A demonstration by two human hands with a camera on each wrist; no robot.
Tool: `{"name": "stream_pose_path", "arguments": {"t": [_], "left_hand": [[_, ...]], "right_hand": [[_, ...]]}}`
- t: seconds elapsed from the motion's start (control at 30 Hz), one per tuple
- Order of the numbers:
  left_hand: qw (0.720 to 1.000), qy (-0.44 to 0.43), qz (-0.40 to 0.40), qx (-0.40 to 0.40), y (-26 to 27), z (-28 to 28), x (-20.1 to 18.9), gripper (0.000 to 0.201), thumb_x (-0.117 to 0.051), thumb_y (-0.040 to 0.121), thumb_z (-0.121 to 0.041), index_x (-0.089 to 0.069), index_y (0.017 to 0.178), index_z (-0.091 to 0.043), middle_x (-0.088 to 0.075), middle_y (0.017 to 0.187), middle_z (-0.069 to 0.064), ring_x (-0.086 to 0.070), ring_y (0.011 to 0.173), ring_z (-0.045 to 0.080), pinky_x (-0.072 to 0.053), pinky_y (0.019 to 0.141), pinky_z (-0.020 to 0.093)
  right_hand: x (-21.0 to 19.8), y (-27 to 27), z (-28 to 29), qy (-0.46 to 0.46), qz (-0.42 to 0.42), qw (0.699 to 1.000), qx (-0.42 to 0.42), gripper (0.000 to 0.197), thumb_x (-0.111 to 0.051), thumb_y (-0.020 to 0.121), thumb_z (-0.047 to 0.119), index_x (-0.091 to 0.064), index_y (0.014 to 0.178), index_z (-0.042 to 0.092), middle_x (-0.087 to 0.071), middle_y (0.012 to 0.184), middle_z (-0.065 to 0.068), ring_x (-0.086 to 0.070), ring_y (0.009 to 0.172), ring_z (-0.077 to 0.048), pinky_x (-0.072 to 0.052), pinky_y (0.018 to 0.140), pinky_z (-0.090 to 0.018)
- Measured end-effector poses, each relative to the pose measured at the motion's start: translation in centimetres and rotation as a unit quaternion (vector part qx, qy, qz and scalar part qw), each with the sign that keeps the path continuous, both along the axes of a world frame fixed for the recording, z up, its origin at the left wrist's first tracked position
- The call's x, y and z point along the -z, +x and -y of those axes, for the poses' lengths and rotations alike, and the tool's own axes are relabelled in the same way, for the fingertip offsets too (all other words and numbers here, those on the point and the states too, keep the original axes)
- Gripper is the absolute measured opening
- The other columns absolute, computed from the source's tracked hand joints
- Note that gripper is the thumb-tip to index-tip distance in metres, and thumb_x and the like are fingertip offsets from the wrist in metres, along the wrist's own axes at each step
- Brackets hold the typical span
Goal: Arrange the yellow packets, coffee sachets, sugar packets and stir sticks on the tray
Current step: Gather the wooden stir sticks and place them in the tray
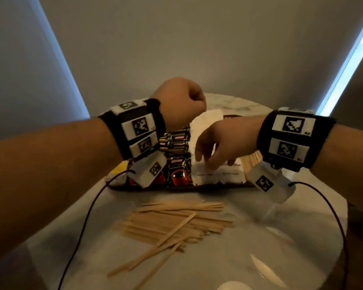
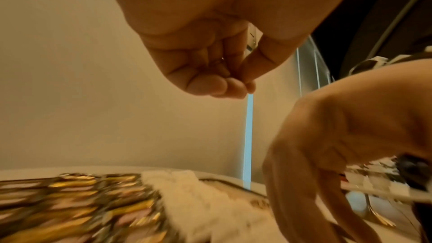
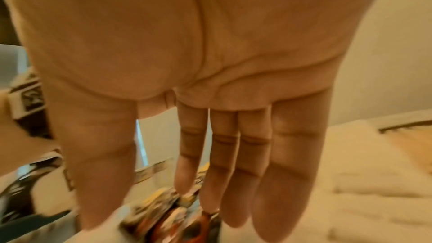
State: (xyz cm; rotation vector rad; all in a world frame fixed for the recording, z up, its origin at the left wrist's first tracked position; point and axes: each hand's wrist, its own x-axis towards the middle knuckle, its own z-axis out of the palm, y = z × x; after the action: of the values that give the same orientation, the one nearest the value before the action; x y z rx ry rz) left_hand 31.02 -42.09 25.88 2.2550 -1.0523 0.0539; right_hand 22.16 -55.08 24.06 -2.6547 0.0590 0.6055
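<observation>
A dark tray (image 1: 176, 188) holds yellow packets (image 1: 118, 168) at its left, dark coffee sachets (image 1: 176, 143) in the middle, white sugar packets (image 1: 218, 174) beside them and some stir sticks (image 1: 252, 161) at its right. My left hand (image 1: 182, 103) hovers above the sachets, curled into a fist. In the left wrist view its fingers and thumb (image 2: 233, 80) pinch a small white packet (image 2: 252, 38), of which only an edge shows. My right hand (image 1: 208, 151) reaches down with straight fingers (image 3: 222, 182), and its tips touch the sugar packets (image 3: 362, 182).
A loose heap of wooden stir sticks (image 1: 176, 222) lies on the round white marble table (image 1: 260, 237) in front of the tray. Black cables (image 1: 86, 216) trail from both wrist cameras across the table. A plain wall rises behind the table.
</observation>
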Motion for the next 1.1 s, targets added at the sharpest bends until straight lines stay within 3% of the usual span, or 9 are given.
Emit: {"name": "stream_pose_path", "arguments": {"t": [0.13, 0.17, 0.27, 0.33, 0.43, 0.57, 0.8, 0.93, 1.1], "left_hand": [[0.997, 0.069, 0.001, -0.017, -3.2, -7.7, 1.3, 0.005, -0.068, 0.086, -0.031, -0.071, 0.084, -0.027, -0.066, 0.072, -0.011, -0.061, 0.066, 0.005, -0.049, 0.063, 0.025], [0.995, 0.101, -0.01, -0.018, -4.1, -9.4, 1.9, 0.015, -0.071, 0.081, -0.043, -0.069, 0.085, -0.029, -0.067, 0.073, -0.011, -0.063, 0.068, 0.008, -0.052, 0.065, 0.029], [0.974, 0.224, -0.04, -0.018, -6.8, -13.9, 4.0, 0.078, -0.066, 0.046, -0.092, -0.056, 0.103, -0.039, -0.064, 0.083, -0.015, -0.061, 0.075, 0.004, -0.052, 0.068, 0.033], [0.951, 0.304, -0.052, -0.012, -8.2, -16.1, 5.4, 0.103, -0.065, 0.034, -0.099, -0.046, 0.119, -0.044, -0.058, 0.098, -0.021, -0.058, 0.086, 0.0, -0.051, 0.076, 0.029], [0.918, 0.392, -0.055, -0.001, -9.5, -18.2, 7.1, 0.123, -0.069, 0.035, -0.098, -0.034, 0.139, -0.043, -0.051, 0.128, -0.023, -0.055, 0.11, 0.004, -0.051, 0.098, 0.033], [0.908, 0.415, -0.051, -0.013, -9.2, -18.5, 7.6, 0.1, -0.076, 0.056, -0.08, -0.039, 0.137, -0.037, -0.05, 0.122, -0.017, -0.055, 0.105, 0.006, -0.054, 0.094, 0.034], [0.931, 0.362, -0.047, -0.001, -7.3, -16.4, 8.4, 0.023, -0.074, 0.087, -0.041, -0.053, 0.095, -0.037, -0.062, 0.093, -0.01, -0.06, 0.082, 0.009, -0.052, 0.071, 0.027], [0.945, 0.326, -0.027, 0.001, -6.5, -15.6, 8.8, 0.015, -0.07, 0.093, -0.041, -0.062, 0.1, -0.03, -0.064, 0.092, -0.006, -0.061, 0.082, 0.011, -0.05, 0.07, 0.026], [0.965, 0.26, -0.037, -0.02, -5.4, -16.7, 7.9, 0.025, -0.078, 0.082, -0.048, -0.063, 0.097, -0.035, -0.063, 0.096, -0.011, -0.06, 0.088, 0.01, -0.057, 0.08, 0.036]], "right_hand": [[0.5, -2.6, -5.5, -0.066, -0.002, 0.987, -0.148, 0.065, -0.079, 0.073, 0.065, -0.059, 0.13, 0.041, -0.064, 0.121, 0.021, -0.06, 0.103, -0.001, -0.05, 0.082, -0.019], [0.9, -3.0, -6.6, -0.092, -0.001, 0.982, -0.167, 0.073, -0.079, 0.07, 0.07, -0.057, 0.132, 0.04, -0.062, 0.121, 0.021, -0.059, 0.104, -0.003, -0.05, 0.084, -0.021], [2.6, -3.8, -9.1, -0.145, -0.005, 0.971, -0.188, 0.081, -0.076, 0.059, 0.083, -0.057, 0.121, 0.035, -0.061, 0.108, 0.018, -0.059, 0.097, -0.008, -0.053, 0.084, -0.029], [3.8, -3.9, -10.3, -0.176, 0.0, 0.965, -0.194, 0.092, -0.074, 0.053, 0.089, -0.055, 0.125, 0.036, -0.058, 0.11, 0.016, -0.057, 0.097, -0.009, -0.055, 0.086, -0.033], [4.9, -4.0, -11.7, -0.215, 0.029, 0.957, -0.194, 0.097, -0.076, 0.055, 0.084, -0.05, 0.133, 0.034, -0.052, 0.118, 0.009, -0.054, 0.101, -0.014, -0.056, 0.087, -0.038], [5.1, -3.9, -12.4, -0.194, 0.037, 0.963, -0.185, 0.08, -0.08, 0.068, 0.067, -0.049, 0.133, 0.032, -0.053, 0.121, 0.008, -0.055, 0.105, -0.015, -0.056, 0.092, -0.039], [5.9, -3.3, -13.5, -0.182, 0.054, 0.964, -0.186, 0.047, -0.073, 0.082, 0.05, -0.049, 0.118, 0.03, -0.059, 0.105, 0.007, -0.059, 0.091, -0.014, -0.056, 0.087, -0.038], [6.2, -2.6, -13.3, -0.171, 0.056, 0.966, -0.188, 0.036, -0.065, 0.092, 0.035, -0.052, 0.124, 0.028, -0.063, 0.106, 0.004, -0.06, 0.09, -0.015, -0.054, 0.082, -0.032], [6.2, -2.1, -12.7, -0.172, 0.056, 0.97, -0.162, 0.009, -0.055, 0.1, 0.033, -0.05, 0.107, 0.031, -0.059, 0.094, 0.007, -0.057, 0.085, -0.015, -0.048, 0.076, -0.03]]}}
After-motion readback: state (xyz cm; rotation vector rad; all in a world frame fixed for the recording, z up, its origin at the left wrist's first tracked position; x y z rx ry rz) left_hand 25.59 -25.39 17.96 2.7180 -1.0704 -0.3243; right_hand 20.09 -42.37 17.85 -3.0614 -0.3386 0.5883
